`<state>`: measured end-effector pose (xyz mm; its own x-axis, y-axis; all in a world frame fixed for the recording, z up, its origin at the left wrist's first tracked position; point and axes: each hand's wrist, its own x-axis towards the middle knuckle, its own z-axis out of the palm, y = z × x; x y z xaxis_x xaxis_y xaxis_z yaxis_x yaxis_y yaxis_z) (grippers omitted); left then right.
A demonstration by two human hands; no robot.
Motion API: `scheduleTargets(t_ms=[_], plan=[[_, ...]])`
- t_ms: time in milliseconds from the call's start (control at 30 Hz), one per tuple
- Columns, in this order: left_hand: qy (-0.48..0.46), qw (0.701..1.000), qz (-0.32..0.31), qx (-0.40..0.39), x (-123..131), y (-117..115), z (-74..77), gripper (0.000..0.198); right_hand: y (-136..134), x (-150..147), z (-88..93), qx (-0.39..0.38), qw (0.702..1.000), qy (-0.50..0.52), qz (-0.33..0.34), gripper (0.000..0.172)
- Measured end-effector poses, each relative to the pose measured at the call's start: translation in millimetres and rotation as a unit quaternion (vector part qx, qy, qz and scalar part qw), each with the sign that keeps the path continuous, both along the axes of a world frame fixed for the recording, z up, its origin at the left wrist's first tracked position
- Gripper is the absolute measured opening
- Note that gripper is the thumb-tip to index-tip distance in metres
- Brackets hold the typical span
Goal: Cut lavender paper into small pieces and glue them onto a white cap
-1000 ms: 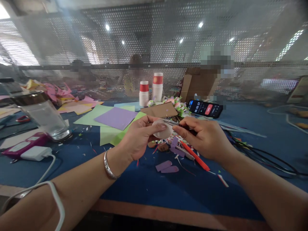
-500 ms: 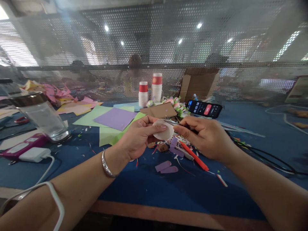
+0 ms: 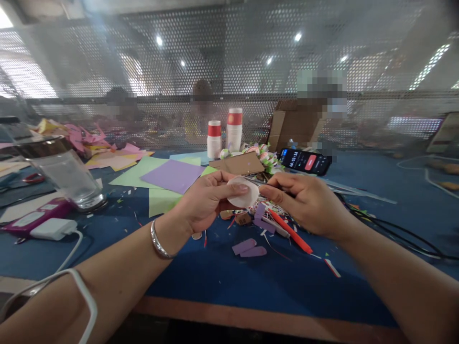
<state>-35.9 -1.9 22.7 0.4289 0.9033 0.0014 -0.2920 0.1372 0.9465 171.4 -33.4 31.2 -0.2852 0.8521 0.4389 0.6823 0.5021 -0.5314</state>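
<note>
My left hand [image 3: 206,203] is closed on a small round white paper disc [image 3: 245,195], pinched between thumb and fingers above the blue table [image 3: 222,272]. My right hand [image 3: 304,203] is closed round scissors [image 3: 256,182]; their thin blades reach left across the top edge of the disc. The scissor handles are hidden inside my fingers. Below the hands lie purple paper cut-outs [image 3: 248,248], an orange-red strip [image 3: 290,232] and a heap of small paper scraps.
Green and purple paper sheets [image 3: 172,176] lie behind my left hand. A glass jar [image 3: 68,174], a pink phone [image 3: 34,215] and a white charger [image 3: 53,228] stand at the left. Paper cups [image 3: 225,133], cardboard [image 3: 238,164], paper flowers [image 3: 263,156] and a timer phone [image 3: 304,161] sit farther back. Cables [image 3: 394,229] run right.
The hands have barely shifted, staying together on the disc. A small pale scrap now lies on the table beneath my left hand.
</note>
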Motion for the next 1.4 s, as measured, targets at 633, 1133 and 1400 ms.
scheduleTargets(t_ms=[633,1133,1400], plan=[[-0.018,0.998,-0.010,-0.058,1.7,-1.5,4.0,0.017,5.1,5.0,0.1,0.021,0.999,0.023,-0.028,0.045],[0.241,0.888,0.181,0.347,-7.0,5.0,-4.8,0.030,7.8,3.0,-5.8,0.013,0.997,-0.051,-0.052,0.046],[0.376,0.721,0.216,0.540,-13.0,1.8,-0.4,0.017,8.0,-0.6,-9.3,0.005,0.996,-0.080,-0.049,0.044]])
